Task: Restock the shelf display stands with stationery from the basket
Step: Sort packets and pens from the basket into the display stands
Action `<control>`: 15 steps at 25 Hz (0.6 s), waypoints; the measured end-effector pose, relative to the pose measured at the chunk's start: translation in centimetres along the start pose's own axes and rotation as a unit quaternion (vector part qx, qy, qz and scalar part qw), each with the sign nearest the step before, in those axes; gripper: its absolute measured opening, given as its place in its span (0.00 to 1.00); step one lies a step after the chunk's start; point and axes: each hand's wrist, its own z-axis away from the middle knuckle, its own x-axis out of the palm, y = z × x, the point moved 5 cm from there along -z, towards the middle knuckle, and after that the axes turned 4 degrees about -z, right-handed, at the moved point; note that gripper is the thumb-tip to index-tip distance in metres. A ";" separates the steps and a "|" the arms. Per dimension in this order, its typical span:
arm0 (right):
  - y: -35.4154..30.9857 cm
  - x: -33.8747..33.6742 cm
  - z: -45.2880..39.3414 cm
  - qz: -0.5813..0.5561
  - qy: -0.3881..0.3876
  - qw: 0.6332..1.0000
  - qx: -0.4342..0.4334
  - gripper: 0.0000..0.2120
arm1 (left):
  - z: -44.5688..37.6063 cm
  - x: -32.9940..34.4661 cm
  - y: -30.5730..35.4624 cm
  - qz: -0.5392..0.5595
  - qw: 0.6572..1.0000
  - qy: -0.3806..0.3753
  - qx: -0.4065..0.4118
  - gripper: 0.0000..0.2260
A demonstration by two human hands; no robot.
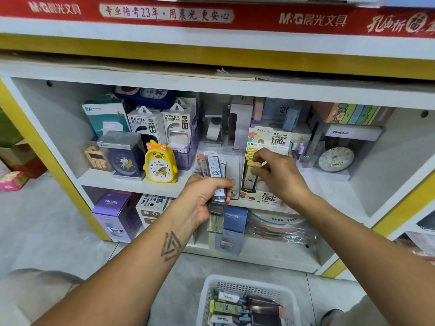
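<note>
Left hand grips flat plastic lead cases; right hand pinches another.

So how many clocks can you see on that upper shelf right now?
3: a blue clock left, the yellow duck clock beside it, and a round clock boxed at right. Others may hide behind boxes.

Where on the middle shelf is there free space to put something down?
Bare board shows on the middle shelf at the far right, between the round clock and the side wall, and a smaller patch at the far left, before the brown box. The centre is crowded: yellow duck clock, display stand, both hands.
</note>
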 end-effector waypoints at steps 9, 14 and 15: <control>1.2 -1.0 -0.5 0.085 0.066 0.993 0.038 0.15 | -0.1 0.5 -0.4 -0.011 1.000 -0.021 -0.002 0.14; 0.7 0.2 -0.6 0.111 0.007 0.994 0.013 0.16 | -0.2 0.8 -0.8 -0.025 0.999 -0.032 -0.008 0.13; 0.7 0.1 -0.6 0.110 0.008 0.994 0.025 0.16 | -0.1 0.9 -0.8 -0.031 0.999 -0.038 -0.008 0.13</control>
